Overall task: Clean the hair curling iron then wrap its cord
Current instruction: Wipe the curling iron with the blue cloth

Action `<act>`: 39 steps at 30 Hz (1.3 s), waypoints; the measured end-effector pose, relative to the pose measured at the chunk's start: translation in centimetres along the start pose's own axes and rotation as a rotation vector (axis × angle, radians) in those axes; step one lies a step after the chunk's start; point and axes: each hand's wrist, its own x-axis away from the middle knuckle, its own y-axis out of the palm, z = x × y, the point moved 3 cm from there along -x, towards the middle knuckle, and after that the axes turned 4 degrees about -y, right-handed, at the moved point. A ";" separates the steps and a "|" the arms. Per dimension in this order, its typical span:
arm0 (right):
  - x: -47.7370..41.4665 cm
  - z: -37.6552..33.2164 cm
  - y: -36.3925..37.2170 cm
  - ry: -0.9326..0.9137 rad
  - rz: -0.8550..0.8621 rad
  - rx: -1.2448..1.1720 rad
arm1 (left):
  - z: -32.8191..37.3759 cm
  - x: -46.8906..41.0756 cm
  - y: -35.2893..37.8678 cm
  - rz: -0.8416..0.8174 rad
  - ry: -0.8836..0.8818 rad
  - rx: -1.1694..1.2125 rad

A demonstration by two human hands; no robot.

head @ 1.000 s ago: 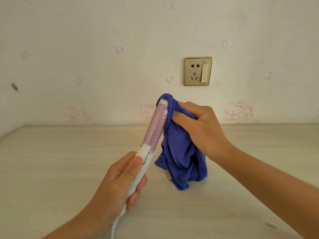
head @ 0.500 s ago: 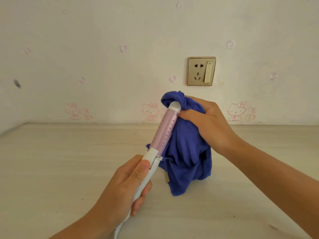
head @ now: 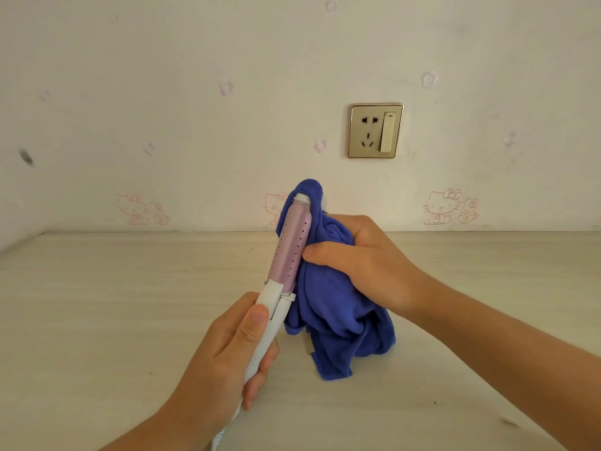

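- The curling iron point(head: 289, 249) is held nearly upright above the table point(head: 97, 304), its white handle gripped by the left hand point(head: 224, 356).
- Only a stub of the cord point(head: 217, 442) is seen, cut off at the bottom edge.
- The barrel's far side is hidden by the blue cloth point(head: 338, 317).
- The cloth is bunched in the curled fingers of the right hand point(head: 364, 255) and pressed against the barrel.

- left hand point(head: 224, 356) grips the white handle of the curling iron point(head: 286, 258), barrel tilted up
- right hand point(head: 367, 258) holds a blue cloth point(head: 338, 314) bunched against the lilac barrel, draped over its tip
- wall socket point(head: 375, 131) behind, above the pale table point(head: 97, 304)
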 end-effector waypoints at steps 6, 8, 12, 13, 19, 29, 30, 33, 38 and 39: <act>-0.8 -1.0 -2.0 -0.108 0.225 -0.028 | -0.2 0.2 0.5 -0.030 -0.050 0.046; -0.7 -0.9 -2.0 -0.124 0.283 -0.005 | -0.1 0.2 0.4 -0.031 -0.057 0.056; -0.6 -0.5 -1.9 -0.086 0.391 -0.076 | -0.2 0.1 0.5 -0.041 -0.062 0.059; -0.6 -0.4 -1.9 -0.074 0.408 -0.082 | -0.2 0.1 0.5 -0.042 -0.058 0.053; -0.8 -0.6 -1.7 -0.166 0.373 -0.038 | -0.2 0.2 0.5 -0.029 -0.052 0.042; -0.5 0.0 -0.5 -0.029 0.281 -0.144 | -0.2 0.3 0.6 -0.010 -0.067 0.082; -0.3 0.2 -0.1 -0.027 0.245 -0.131 | -0.2 0.3 0.6 0.001 -0.067 0.092; 0.5 0.6 1.5 -0.053 0.166 -0.067 | -0.2 0.5 0.4 0.038 -0.059 0.124; 0.1 -0.6 1.0 -0.056 0.166 -0.018 | -0.1 0.5 0.5 0.040 -0.041 0.105; 0.0 -0.7 0.5 -0.064 0.190 0.002 | 0.0 0.5 0.5 0.034 -0.042 0.093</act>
